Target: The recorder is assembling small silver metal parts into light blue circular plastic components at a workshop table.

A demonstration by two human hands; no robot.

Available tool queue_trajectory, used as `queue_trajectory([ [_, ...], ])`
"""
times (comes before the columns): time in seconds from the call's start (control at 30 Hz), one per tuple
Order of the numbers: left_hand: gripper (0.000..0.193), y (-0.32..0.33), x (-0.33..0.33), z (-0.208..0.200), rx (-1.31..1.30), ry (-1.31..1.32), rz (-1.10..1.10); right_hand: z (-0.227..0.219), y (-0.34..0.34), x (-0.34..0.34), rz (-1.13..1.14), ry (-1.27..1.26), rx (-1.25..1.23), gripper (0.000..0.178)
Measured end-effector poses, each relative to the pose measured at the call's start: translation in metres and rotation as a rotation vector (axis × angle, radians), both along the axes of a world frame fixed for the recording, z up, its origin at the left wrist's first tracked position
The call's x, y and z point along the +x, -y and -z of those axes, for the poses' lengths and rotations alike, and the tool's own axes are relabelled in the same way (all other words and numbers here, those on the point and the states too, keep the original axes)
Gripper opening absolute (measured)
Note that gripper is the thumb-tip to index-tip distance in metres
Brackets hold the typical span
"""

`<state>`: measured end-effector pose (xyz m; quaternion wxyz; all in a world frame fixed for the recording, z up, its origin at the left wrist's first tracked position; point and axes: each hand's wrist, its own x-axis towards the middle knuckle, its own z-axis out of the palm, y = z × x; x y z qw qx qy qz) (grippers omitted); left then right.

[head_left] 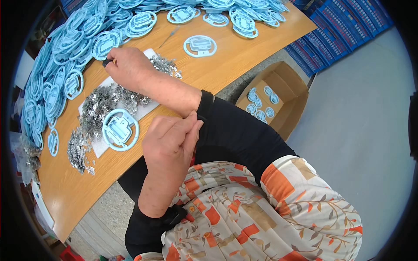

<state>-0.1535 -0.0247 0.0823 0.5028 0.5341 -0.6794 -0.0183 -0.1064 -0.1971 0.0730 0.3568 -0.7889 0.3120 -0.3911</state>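
Observation:
My left hand (170,139) pinches the black sleeve cuff (204,105) at my right wrist between thumb and fingers. My right hand (128,67) reaches over the table with its fingers curled; something black shows at the fingertips, and anything inside them is hidden. Below that hand, a heap of small silvery metal pieces (102,108) lies on a white pad (99,147). A light-blue plastic ring with a shaped insert (119,129) rests at the pad's near edge, beside my left hand. Another such ring (200,46) lies apart, farther right.
Many light-blue rings (58,93) are piled along the far and left sides of the wooden table (248,48). A thin pointed tool (169,37) lies among them. Right of the table, a cardboard box (289,98) holds several rings. Blue stacked packages (335,35) stand behind.

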Motion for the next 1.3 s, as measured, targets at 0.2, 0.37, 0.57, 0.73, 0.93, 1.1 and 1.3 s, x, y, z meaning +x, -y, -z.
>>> queue_trajectory([
  [0.2,0.018,0.004,0.005,0.000,0.037,-0.041,0.062,0.000,0.000,-0.005,0.004,-0.038,-0.024,0.025],
  [0.37,0.017,0.005,0.005,-0.012,0.374,-0.276,0.034,-0.001,-0.005,-0.002,-0.003,-0.027,-0.029,0.027],
  [0.57,0.017,0.010,0.006,-0.003,0.481,-0.630,0.059,-0.001,-0.003,0.001,-0.003,-0.094,0.005,0.027],
  [0.73,0.019,0.009,0.002,-0.009,0.324,-0.311,0.016,0.004,-0.003,-0.001,0.004,-0.154,-0.037,0.026],
  [0.93,0.021,0.009,0.006,-0.018,0.356,-0.179,0.045,0.002,-0.006,0.000,0.004,-0.170,-0.138,0.023],
  [1.1,0.021,0.008,0.009,-0.029,0.512,-0.082,0.032,0.003,-0.013,-0.002,-0.043,-0.176,-0.197,0.022],
  [1.3,0.015,0.013,0.018,-0.009,0.691,-0.600,0.169,-0.004,-0.010,0.002,-0.058,-0.121,-0.242,0.022],
])
